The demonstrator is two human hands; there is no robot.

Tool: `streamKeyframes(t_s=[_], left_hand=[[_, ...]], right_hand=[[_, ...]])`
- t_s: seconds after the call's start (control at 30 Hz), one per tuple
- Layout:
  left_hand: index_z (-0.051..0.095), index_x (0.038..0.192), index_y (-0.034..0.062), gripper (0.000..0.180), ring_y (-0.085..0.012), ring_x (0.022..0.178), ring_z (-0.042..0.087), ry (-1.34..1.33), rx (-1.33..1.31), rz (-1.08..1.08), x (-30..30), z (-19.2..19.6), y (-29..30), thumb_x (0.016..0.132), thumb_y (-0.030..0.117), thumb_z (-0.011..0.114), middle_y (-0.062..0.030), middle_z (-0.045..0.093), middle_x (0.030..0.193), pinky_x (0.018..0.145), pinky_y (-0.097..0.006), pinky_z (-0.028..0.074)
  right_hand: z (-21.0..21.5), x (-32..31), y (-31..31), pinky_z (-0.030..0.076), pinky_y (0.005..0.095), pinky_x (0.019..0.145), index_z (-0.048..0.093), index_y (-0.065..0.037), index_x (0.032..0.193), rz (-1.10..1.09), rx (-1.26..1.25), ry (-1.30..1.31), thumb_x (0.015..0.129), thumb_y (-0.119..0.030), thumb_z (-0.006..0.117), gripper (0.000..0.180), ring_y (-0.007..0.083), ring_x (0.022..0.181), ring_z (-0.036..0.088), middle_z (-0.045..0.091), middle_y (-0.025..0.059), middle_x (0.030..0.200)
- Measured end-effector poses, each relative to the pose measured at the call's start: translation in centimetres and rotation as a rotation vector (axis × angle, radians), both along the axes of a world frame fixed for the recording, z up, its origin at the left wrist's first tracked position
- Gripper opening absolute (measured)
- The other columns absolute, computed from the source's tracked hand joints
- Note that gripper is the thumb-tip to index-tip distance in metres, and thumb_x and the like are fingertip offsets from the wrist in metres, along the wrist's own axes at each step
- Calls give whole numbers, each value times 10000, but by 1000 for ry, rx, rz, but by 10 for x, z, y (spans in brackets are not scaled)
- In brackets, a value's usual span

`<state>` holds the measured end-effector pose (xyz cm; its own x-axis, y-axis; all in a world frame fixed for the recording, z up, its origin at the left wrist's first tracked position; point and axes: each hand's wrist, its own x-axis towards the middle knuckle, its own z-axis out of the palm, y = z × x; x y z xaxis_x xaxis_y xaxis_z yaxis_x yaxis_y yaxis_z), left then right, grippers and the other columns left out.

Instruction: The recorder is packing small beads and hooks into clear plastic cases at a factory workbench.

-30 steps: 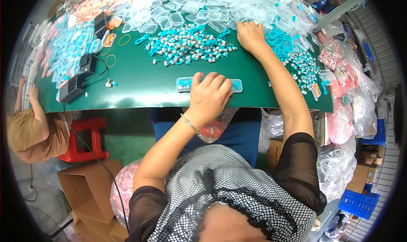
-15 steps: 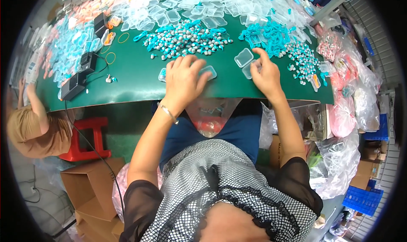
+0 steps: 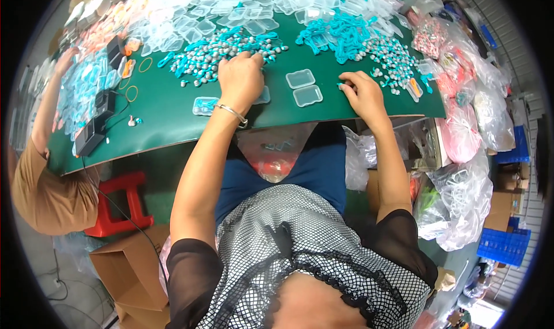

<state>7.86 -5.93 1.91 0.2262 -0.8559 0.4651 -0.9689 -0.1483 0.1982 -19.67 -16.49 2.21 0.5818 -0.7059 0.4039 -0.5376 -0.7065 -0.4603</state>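
Both hands had shifted since half a second earlier: the left hand point(image 3: 241, 80) had reached farther, fingers curled together into the pile of small silver-and-teal beaded pieces point(image 3: 222, 49), while the right hand point(image 3: 362, 94) had left the open clear plastic hinged case point(image 3: 303, 87), which lay between the hands near the green mat's point(image 3: 167, 113) edge. Its fingertips pinched something tiny and teal; what, I could not tell. That case looked light, thin and slippery, best lifted by its rims. Another clear case point(image 3: 206, 105) sat partly hidden beside the left wrist.
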Motion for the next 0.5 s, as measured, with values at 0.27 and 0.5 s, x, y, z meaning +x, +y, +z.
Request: streamKeyframes(t_s=[0.27,0.5], left_hand=[[698,987,64,183,-140,608,575,559,-155,-206,-24,17,22,805,81,695,-50,669,802,581,-299,485],[680,902,38,130,-279,667,639,607,-137,-307,-80,10,32,781,73,714,-113,660,812,612,-381,514]], right_hand=[[0,5,6,519,371,678,693,-44,899,69,-34,-6,802,-48,689,98,272,761,652,649,99,854],[10,30,35,503,273,643,686,-1,924,211,252,-209,809,10,672,116,152,707,622,665,87,888]])
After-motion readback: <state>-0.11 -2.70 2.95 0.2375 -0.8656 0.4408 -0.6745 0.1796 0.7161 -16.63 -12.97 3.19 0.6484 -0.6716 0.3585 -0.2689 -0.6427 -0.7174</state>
